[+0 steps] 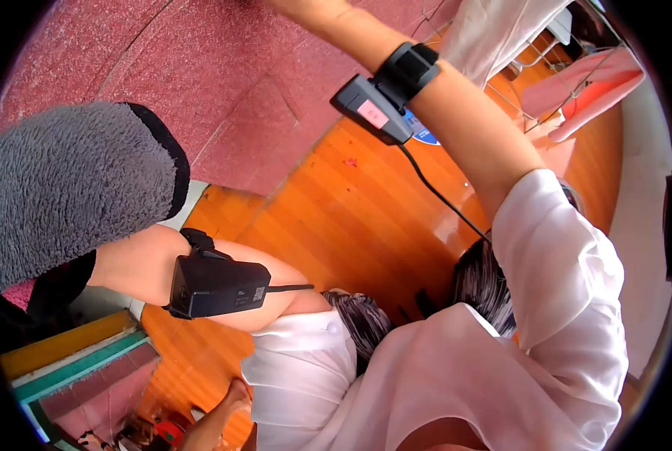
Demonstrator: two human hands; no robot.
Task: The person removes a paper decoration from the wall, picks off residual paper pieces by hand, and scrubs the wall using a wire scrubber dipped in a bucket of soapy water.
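Note:
A thick grey fuzzy cloth (77,177) with a black edge is at the left of the head view. My left forearm (137,263) runs up to it, and the cloth hides my left hand and its fingers. Below the cloth, a dark piece with a bit of pink shows. At the top edge, only the base of my right hand (313,9) appears, over a speckled red-pink surface (223,83). Its fingers lie beyond the frame, so what it touches cannot be seen. Black strapped devices sit on my left forearm and right wrist.
Orange wood-look flooring (336,203) lies below. A wire rack (531,113) with pale fabric and a pink cloth (599,90) stands at the upper right. Yellow and green ledges (73,353) are at the lower left, near a bare leg (219,417). A cable (434,188) hangs from the right wrist device.

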